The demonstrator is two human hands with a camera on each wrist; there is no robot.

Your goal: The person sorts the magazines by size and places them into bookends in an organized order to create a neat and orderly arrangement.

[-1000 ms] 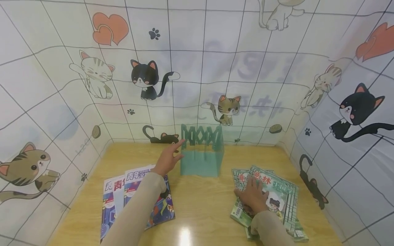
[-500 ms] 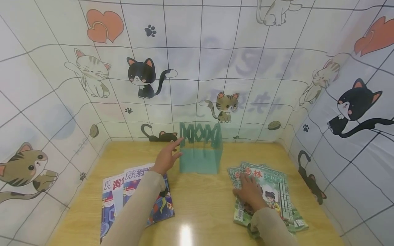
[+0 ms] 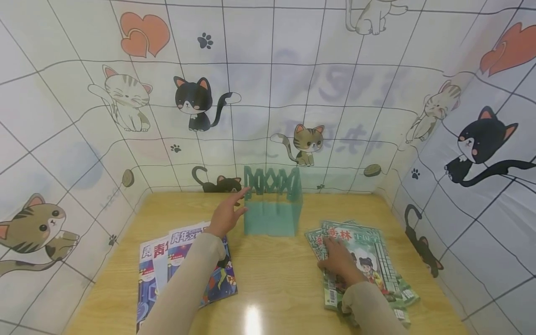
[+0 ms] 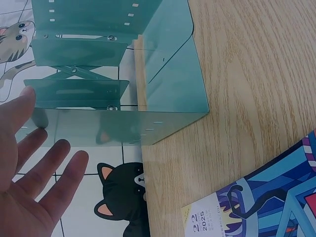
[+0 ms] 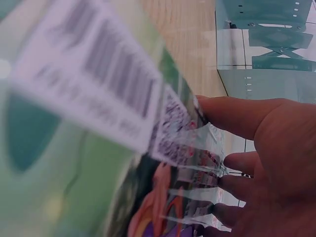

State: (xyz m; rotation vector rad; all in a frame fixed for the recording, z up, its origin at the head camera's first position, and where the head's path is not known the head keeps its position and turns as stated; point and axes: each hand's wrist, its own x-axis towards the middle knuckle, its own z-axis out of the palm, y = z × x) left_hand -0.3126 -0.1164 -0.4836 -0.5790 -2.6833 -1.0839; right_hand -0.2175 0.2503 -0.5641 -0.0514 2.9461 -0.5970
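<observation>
A green expandable book stand with a crisscross back stands at the table's rear middle. My left hand is at its left side, fingers spread and extended; in the left wrist view the hand has its fingertips close to the side panel, and whether they touch it I cannot tell. My right hand rests on the top green-covered magazine of a loose stack at the right. In the right wrist view its thumb and fingertips meet the magazine's edge and cover, which is blurred close up.
Several blue and purple magazines lie fanned at the left, partly under my left forearm. Bare wooden table shows between the two stacks. Cat-printed cloth walls rise behind and on both sides.
The top green magazine has shifted left and turned straighter under my right hand, over the others. My right fingers have drawn closer together. The left hand stays by the stand.
</observation>
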